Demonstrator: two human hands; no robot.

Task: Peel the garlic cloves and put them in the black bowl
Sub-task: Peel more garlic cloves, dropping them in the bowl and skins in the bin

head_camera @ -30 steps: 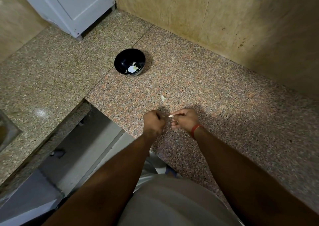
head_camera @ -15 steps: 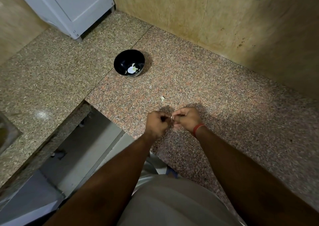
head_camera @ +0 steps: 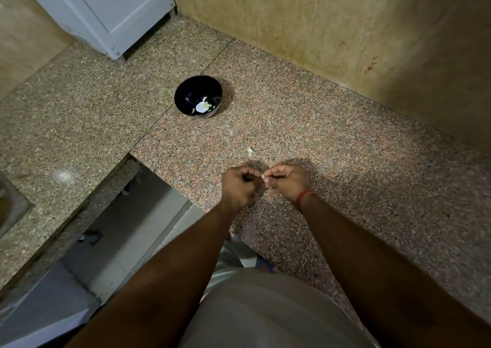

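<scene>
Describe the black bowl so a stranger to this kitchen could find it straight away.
Start at the white appliance standing in the far left corner of the speckled granite counter. Come toward the person from its near foot to the black bowl, beside the seam between two slabs. It is the only dish there, glossy black, with pale bits at its bottom.

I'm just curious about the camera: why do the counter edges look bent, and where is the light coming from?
Head view: the wide-angle lens bows the countertop edges and walls. Shadow pools beyond the hands, left hand and right hand, and darkens the right wall, while a glare patch shines on the counter at far left, so light seems to come from behind the person.
</scene>
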